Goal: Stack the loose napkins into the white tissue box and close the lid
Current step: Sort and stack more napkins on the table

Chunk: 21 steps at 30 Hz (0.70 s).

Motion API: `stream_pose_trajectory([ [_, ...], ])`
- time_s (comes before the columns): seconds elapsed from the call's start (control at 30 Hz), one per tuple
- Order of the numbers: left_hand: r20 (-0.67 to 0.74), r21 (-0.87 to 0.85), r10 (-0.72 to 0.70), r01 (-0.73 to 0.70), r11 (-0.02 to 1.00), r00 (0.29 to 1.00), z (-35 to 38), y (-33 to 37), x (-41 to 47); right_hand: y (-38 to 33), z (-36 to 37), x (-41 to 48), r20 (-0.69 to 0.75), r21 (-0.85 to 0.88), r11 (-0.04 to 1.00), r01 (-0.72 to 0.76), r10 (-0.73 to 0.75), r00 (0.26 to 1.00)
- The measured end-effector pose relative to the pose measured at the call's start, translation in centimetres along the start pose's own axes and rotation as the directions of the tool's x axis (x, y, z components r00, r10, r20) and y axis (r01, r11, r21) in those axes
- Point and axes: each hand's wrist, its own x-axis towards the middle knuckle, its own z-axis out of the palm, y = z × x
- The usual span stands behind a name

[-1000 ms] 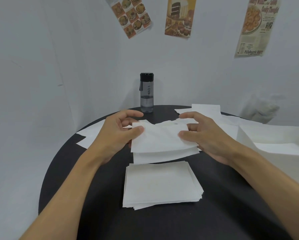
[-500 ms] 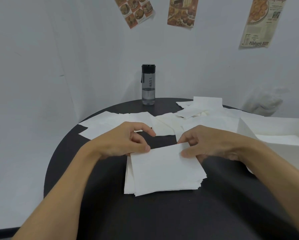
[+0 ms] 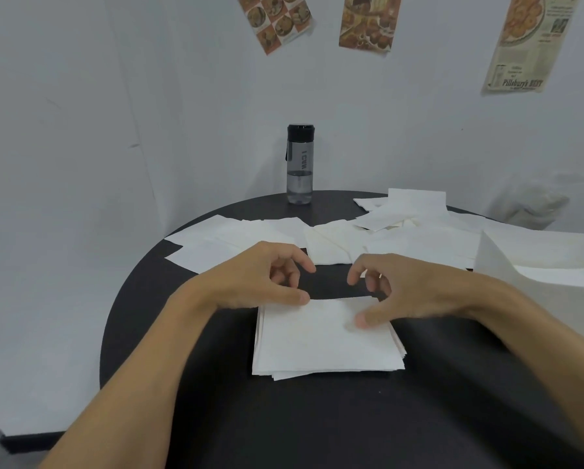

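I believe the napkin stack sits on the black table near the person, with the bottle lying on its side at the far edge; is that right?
Not quite: the head view shows the bottle standing upright, not lying on its side. The stack does sit on the table near the person, and the bottle is at the far edge.

Napkin stack [image 3: 328,336]: white square sheets piled flat on the desk [image 3: 317,418], edges a little uneven at the near and right sides. Its far corners lie under the thumbs of the left grip [image 3: 260,279] and right grip [image 3: 409,292].
Loose napkins [image 3: 402,238]: white sheets lying flat and overlapping, in a band beyond both grips.
White tissue box [image 3: 537,262]: just right of the right grip, top open, partly cut off by the frame.
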Motion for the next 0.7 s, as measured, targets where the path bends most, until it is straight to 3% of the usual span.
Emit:
stream_pose_trajectory([
  [0.13,0.067,0.216,-0.033,0.017,0.976,0.997,0.2,-0.8,0.2,0.3,0.9,0.4,0.12,-0.026,1.0,0.016,-0.013,0.993],
  [0.23,0.057,0.221,-0.055,0.041,0.974,0.997,0.1,-1.3,0.3,0.6,0.9,0.5,0.134,-0.009,1.0,0.014,-0.013,0.991],
  [0.33,-0.186,0.151,-0.09,0.119,0.981,0.978,0.4,-2.5,1.1,0.5,0.7,1.0,0.048,-0.001,1.0,0.018,-0.018,0.999],
  [0.43,-0.451,0.365,-0.152,0.338,0.867,0.879,0.2,-4.9,2.2,-0.8,1.0,3.7,-0.208,0.16,0.984,0.08,-0.046,0.977],
  [0.53,-0.411,0.428,-0.278,0.453,0.782,0.868,0.1,-6.4,3.0,-2.4,1.2,8.3,-0.311,0.158,0.978,0.133,-0.078,0.947],
  [0.7,-0.319,0.493,-0.314,0.44,0.751,0.894,0.6,-6.9,3.6,-3.4,1.2,15.6,-0.309,0.154,0.987,0.051,-0.002,0.951],
])
